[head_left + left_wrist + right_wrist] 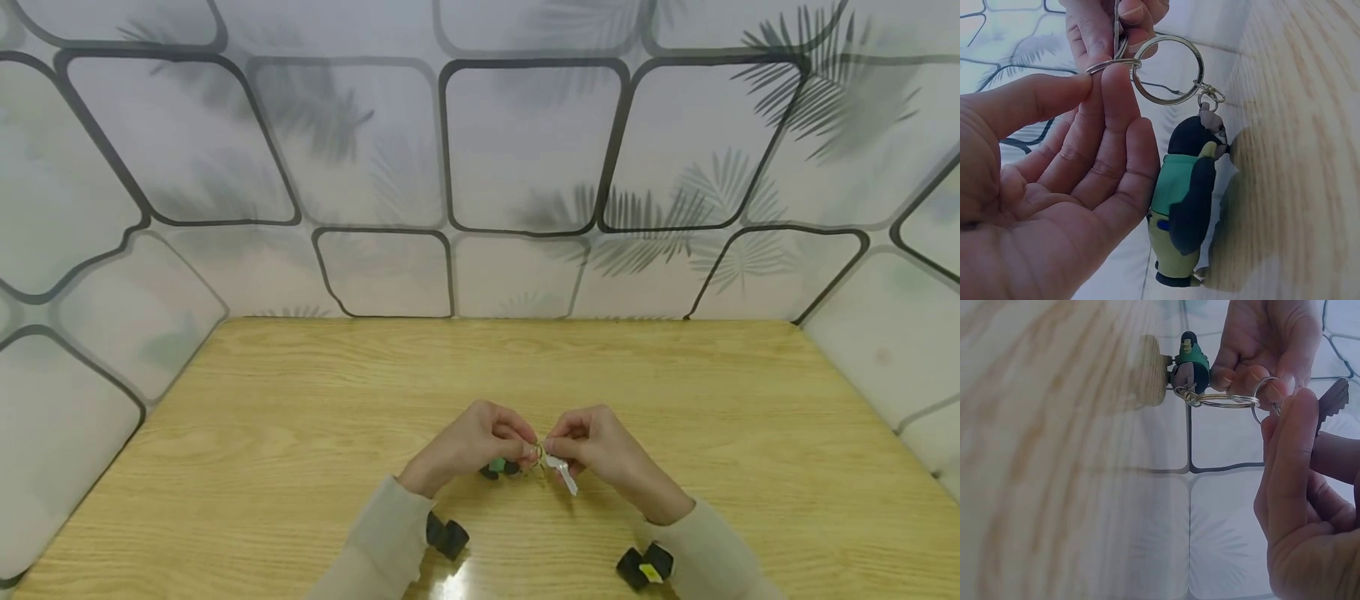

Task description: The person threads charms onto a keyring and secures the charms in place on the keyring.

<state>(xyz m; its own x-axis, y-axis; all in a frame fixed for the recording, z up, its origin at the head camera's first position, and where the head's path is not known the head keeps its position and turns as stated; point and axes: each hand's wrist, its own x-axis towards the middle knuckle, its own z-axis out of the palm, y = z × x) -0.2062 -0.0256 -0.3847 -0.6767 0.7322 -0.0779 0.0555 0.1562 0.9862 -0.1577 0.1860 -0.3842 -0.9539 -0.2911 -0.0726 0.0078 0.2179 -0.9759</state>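
As your left fingers [1079, 150] clamp the small ring [1116, 62] and your right fingers [1290, 481] the key [1334, 403], fitting or freeing it appears underway. Next likely requires steadying the ring.

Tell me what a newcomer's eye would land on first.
Likely the green, black and yellowish figurine beside the left hand, linked to a large round silver metal ring. Then comes the jagged silver metal key pinched by the right hand. Behind the yellow wood-grain table, the pale, dark-outlined, palm-printed wall also stands out.

Leaf-patterned pale walls [525, 150] around wooden table [300, 383].
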